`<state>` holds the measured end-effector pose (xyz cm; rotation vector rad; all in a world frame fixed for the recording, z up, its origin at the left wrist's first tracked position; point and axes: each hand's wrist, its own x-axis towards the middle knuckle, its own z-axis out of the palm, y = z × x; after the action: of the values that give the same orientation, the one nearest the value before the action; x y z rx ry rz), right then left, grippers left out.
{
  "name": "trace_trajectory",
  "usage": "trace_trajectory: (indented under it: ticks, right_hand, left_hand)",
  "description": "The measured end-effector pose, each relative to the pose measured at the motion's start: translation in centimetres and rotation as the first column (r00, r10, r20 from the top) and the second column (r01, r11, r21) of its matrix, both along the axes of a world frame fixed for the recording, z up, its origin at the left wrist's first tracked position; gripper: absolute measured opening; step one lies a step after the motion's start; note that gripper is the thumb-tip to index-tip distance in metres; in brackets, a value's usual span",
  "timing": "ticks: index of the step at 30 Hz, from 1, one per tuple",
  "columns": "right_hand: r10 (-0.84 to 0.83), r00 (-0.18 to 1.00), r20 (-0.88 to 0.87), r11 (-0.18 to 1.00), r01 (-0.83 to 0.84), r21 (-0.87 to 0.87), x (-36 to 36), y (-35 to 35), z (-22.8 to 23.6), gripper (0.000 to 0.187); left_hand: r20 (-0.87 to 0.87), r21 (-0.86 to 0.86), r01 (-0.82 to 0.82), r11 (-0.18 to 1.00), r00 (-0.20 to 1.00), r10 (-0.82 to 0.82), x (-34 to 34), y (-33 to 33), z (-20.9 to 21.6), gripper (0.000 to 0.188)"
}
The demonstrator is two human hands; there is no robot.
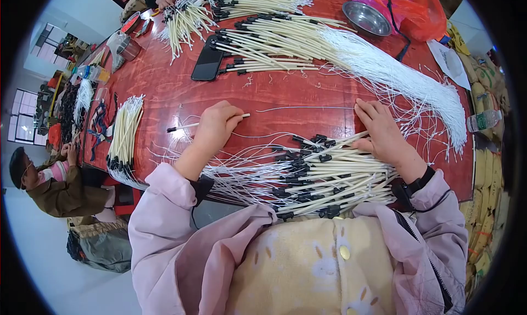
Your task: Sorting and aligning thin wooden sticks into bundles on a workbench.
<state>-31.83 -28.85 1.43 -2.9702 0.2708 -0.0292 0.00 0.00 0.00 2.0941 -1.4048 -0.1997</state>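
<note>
Your left hand (pixel 218 125) has its fingers closed on a stick (pixel 188 127) over the table (pixel 189 98), left of centre — long axis nearly crosswise, black tip left, pale end right and slightly away from you. Your right hand (pixel 381 133) spreads thumb from fingers at the wire (pixel 307 107) — whether they pinch it, I can't tell. Far right, a steel bowl (pixel 368 20) sits beside a red bag (pixel 421 25), contents unclear.

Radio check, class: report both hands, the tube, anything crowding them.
Left hand gripping cream tube. Right hand at end of white cord, grip unclear. Tube pile close to right hand.
</note>
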Motion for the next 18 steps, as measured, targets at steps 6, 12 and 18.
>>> trace_trajectory:
  ticks: [6,12,18]
  right_hand:
    - [0.013,1.0,0.009,1.0,-0.013,-0.014,0.4,0.3,0.6,0.093]
    - [0.023,1.0,0.012,0.998,-0.023,-0.053,0.5,0.6,0.6,0.092]
    - [0.011,1.0,-0.002,0.999,-0.011,-0.033,0.7,0.8,0.8,0.091]
  left_hand:
    - [0.049,-0.044,0.012,0.999,0.999,-0.01,-0.1,-0.8,-0.5,0.012]
    - [0.062,-0.055,0.008,0.998,0.998,-0.004,0.0,-1.2,-0.6,0.012]
    - [0.065,-0.059,-0.015,0.998,0.998,0.019,0.0,-1.5,-0.7,0.012]
